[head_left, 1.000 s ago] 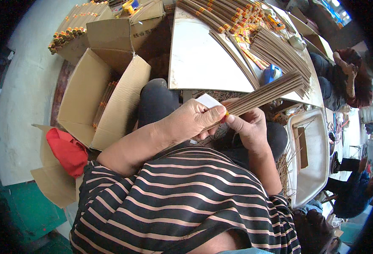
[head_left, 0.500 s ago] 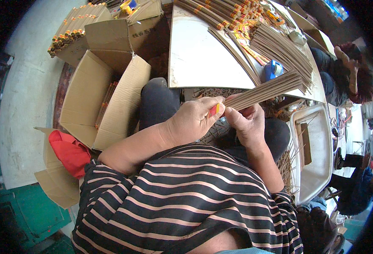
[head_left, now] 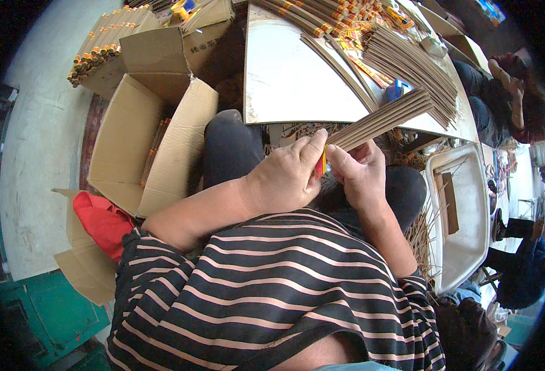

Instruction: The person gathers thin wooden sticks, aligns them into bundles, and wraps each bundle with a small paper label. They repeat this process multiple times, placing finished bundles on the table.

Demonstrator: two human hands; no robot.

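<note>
A bundle of thin brown incense sticks [head_left: 387, 119] slants up to the right in front of me, its far end over the table's edge. My left hand [head_left: 285, 170] is closed at its near end, and a red and yellow paper label [head_left: 320, 164] shows beside the fingers there. My right hand [head_left: 360, 173] grips the same bundle from below, with the thumb on top close to the label. The palm sides and some fingertips are hidden, so how far the paper goes round the sticks cannot be seen.
On the white table [head_left: 297, 74] lie loose incense sticks [head_left: 411, 68], banded bundles [head_left: 340, 15] and a blue tape dispenser [head_left: 396, 90]. An open carton [head_left: 183, 148] with some bundles stands left. A white tub [head_left: 470, 247] is at right; another person [head_left: 510, 93] sits beyond.
My left hand has turned at the near end, and the label now stands more upright between the hands. The bundle's far end has shifted slightly left and up.
</note>
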